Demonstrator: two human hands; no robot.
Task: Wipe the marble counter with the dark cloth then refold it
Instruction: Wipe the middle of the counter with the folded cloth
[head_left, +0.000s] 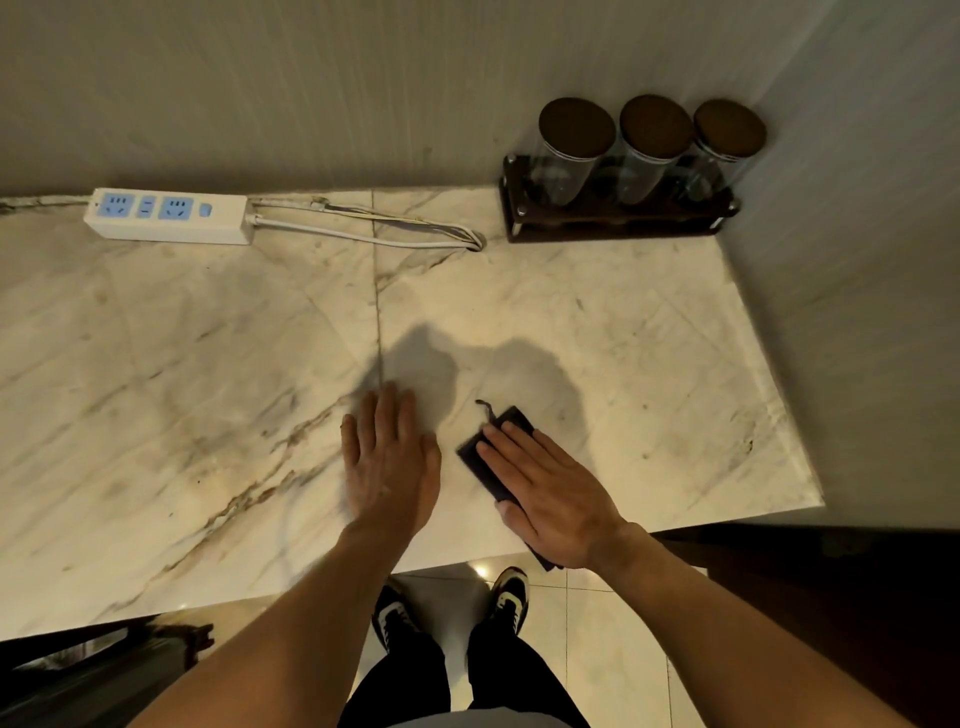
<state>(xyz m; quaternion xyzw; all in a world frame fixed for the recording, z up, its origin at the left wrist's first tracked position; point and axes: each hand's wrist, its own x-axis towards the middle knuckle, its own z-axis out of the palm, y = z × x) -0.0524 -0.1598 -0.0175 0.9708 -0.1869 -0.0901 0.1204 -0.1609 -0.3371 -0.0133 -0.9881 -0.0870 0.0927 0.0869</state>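
The dark cloth (480, 454), folded into a small narrow strip, lies on the white marble counter (208, 364) near its front edge, with a loose thread curling off its far corner. My right hand (545, 493) presses flat on top of the cloth, fingers straight and together, covering most of it; a bit of cloth pokes out under my wrist at the counter's edge. My left hand (389, 462) lies flat on the bare marble just left of the cloth, fingers extended, holding nothing and slightly blurred.
A white power strip (169, 215) with blue sockets lies at the back left, its cable (363, 234) running right along the wall. A dark wooden rack (618, 221) with three lidded glass jars stands in the back right corner. A wall bounds the counter on the right.
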